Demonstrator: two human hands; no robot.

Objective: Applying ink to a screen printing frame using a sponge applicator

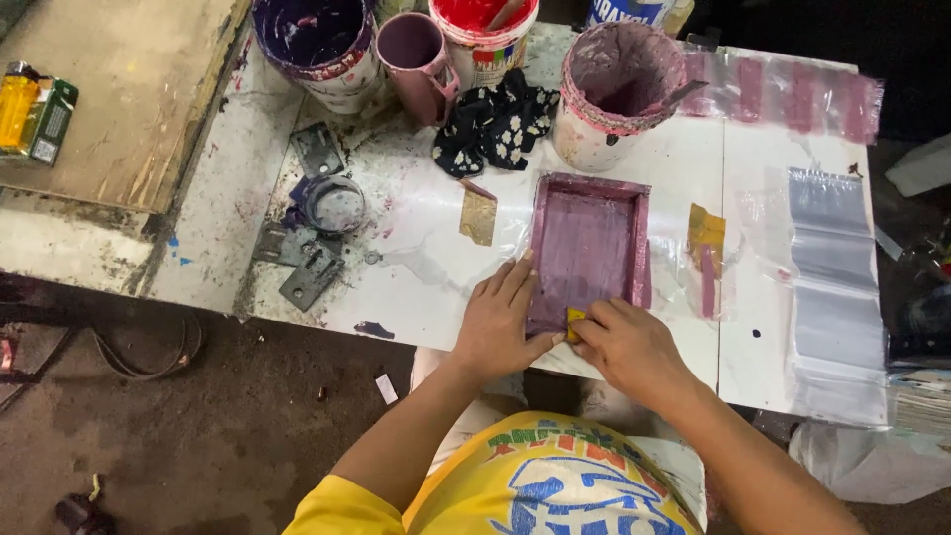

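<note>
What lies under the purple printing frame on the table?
Clear plastic sheet shows around the purple frame, spread over the white table. Directly beneath the frame is hidden; the left hand presses its near edge.

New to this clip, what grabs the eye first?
Dead centre on the white table lies a small purple-stained printing frame, with the left hand pressing its near-left edge and the right hand pinching a small yellow piece at its near edge. Behind it, along the far edge, stand paint-smeared buckets: a dark purple one, a red one and a mauve-crusted one.
</note>
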